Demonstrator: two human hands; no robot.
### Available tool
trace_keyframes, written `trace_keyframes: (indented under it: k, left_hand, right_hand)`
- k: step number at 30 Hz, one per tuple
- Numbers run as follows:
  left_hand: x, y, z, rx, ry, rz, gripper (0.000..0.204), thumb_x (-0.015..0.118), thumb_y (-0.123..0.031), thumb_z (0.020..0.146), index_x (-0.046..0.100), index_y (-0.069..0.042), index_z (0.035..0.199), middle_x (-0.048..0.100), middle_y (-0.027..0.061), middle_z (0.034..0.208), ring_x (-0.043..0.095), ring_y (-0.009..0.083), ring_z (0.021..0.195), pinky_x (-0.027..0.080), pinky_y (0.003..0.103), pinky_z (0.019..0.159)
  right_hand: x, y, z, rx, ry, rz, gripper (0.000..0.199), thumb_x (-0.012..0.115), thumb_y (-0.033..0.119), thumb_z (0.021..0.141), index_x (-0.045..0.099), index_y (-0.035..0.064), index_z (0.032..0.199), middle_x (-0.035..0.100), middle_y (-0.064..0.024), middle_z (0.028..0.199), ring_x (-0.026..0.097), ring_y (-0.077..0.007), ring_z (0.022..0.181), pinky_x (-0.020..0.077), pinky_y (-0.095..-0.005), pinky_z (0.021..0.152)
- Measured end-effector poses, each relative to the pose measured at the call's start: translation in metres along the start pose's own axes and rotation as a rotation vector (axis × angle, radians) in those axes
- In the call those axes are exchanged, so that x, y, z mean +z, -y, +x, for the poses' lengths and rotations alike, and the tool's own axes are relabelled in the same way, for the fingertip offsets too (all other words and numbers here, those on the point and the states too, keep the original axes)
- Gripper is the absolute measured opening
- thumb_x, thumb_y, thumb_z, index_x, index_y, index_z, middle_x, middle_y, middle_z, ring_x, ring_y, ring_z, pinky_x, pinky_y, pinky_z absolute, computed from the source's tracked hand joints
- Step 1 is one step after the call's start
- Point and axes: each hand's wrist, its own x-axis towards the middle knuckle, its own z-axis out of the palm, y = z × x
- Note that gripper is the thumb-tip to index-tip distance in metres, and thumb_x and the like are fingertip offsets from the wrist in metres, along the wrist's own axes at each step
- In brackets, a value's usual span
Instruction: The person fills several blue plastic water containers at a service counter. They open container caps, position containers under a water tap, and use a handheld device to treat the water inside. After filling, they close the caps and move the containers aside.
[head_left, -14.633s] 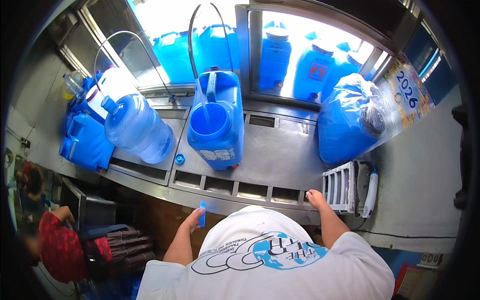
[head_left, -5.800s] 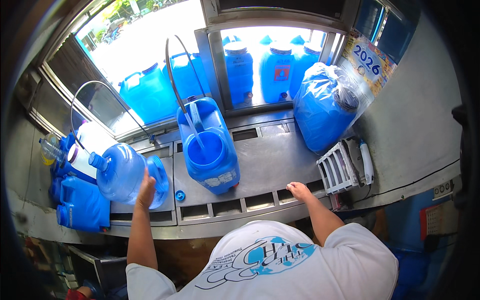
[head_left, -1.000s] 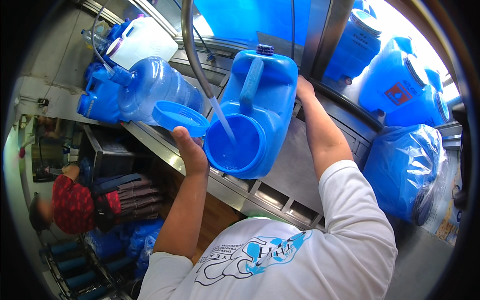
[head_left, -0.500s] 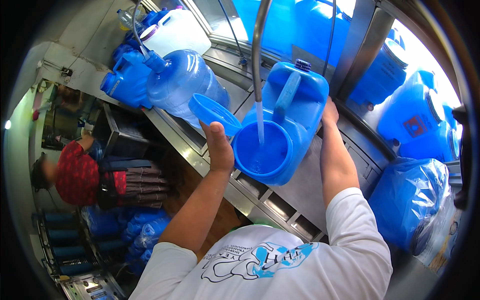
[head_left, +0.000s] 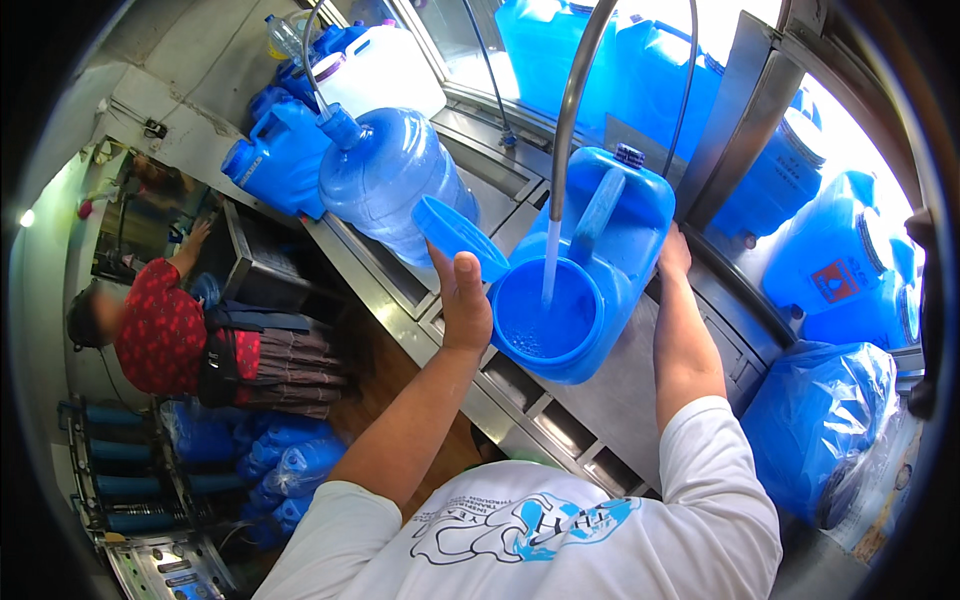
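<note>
A blue plastic jug (head_left: 640, 235) with a moulded handle sits tilted on the steel counter, its wide round mouth facing me. Water (head_left: 551, 265) streams into that mouth from a curved metal spout (head_left: 575, 105) and bubbles inside. My left hand (head_left: 465, 310) grips a round blue lid (head_left: 462, 238) just left of the opening, thumb up and the lid tipped on edge. At the jug's far right side is my right hand (head_left: 674, 252), against its wall; the fingers are hidden behind the jug.
A clear blue round bottle (head_left: 395, 175) stands left on the steel counter (head_left: 625, 375), beside another blue jug (head_left: 280, 160) and a white container (head_left: 390, 75). Blue containers (head_left: 830, 240) line the right. A bagged blue container (head_left: 820, 420) sits lower right. Another person (head_left: 165, 330) stands at left.
The view has shifted, so the scene sits slightly farther right and lower. My hands keep their places at the lid and jug while water keeps running. The other person's arm now reaches outward.
</note>
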Motion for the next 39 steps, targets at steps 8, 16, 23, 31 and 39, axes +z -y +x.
trace_keyframes:
  k: [8, 16, 23, 31, 39]
  left_hand:
    - [-0.003, -0.001, 0.004, -0.016, 0.077, -0.051, 0.111, 0.050, -0.086, 0.075, 0.029, -0.001, 0.144, 0.046, 0.0122, 0.135, 0.047, 0.0229, 0.124, 0.039, 0.037, 0.104]
    - [-0.019, 0.013, 0.009, 0.034, 0.135, 0.043, 0.115, 0.042, -0.084, 0.081, 0.000, -0.006, 0.155, 0.019, 0.0185, 0.154, 0.025, 0.0303, 0.141, 0.021, 0.043, 0.116]
    - [-0.018, 0.012, 0.009, 0.030, 0.153, 0.029, 0.116, 0.043, -0.085, 0.080, 0.001, -0.007, 0.155, 0.021, 0.0183, 0.153, 0.027, 0.0303, 0.140, 0.024, 0.043, 0.115]
    - [-0.022, 0.014, 0.010, 0.031, 0.146, 0.035, 0.113, 0.043, -0.085, 0.080, 0.004, -0.009, 0.154, 0.024, 0.0173, 0.151, 0.030, 0.0292, 0.137, 0.027, 0.043, 0.113]
    - [-0.015, 0.010, 0.011, 0.045, 0.161, 0.023, 0.114, 0.044, -0.085, 0.079, 0.004, -0.010, 0.155, 0.026, 0.0158, 0.150, 0.032, 0.0286, 0.136, 0.028, 0.043, 0.112]
  right_hand:
    - [0.004, -0.005, 0.014, -0.055, 0.003, -0.016, 0.054, 0.045, 0.036, 0.092, 0.048, 0.0107, 0.140, 0.056, -0.0218, 0.133, 0.055, -0.0371, 0.122, 0.0449, -0.0466, 0.100]
    - [-0.020, 0.021, -0.001, -0.211, 0.120, -0.029, 0.055, 0.044, 0.047, 0.091, 0.056, 0.0103, 0.131, 0.056, -0.0186, 0.134, 0.052, -0.0336, 0.126, 0.0437, -0.0444, 0.101]
    - [-0.018, 0.014, 0.015, -0.275, 0.137, -0.088, 0.051, 0.048, 0.042, 0.090, 0.057, 0.0133, 0.131, 0.059, -0.0168, 0.131, 0.054, -0.0330, 0.123, 0.0445, -0.0436, 0.100]
    - [-0.009, -0.001, 0.000, -0.109, -0.004, -0.095, 0.046, 0.045, 0.016, 0.091, 0.053, 0.0154, 0.136, 0.060, -0.0168, 0.128, 0.058, -0.0342, 0.118, 0.0463, -0.0442, 0.098]
    - [-0.014, -0.010, -0.002, -0.093, -0.021, -0.120, 0.044, 0.043, 0.018, 0.092, 0.053, 0.0157, 0.136, 0.061, -0.0173, 0.126, 0.059, -0.0346, 0.116, 0.0468, -0.0461, 0.097]
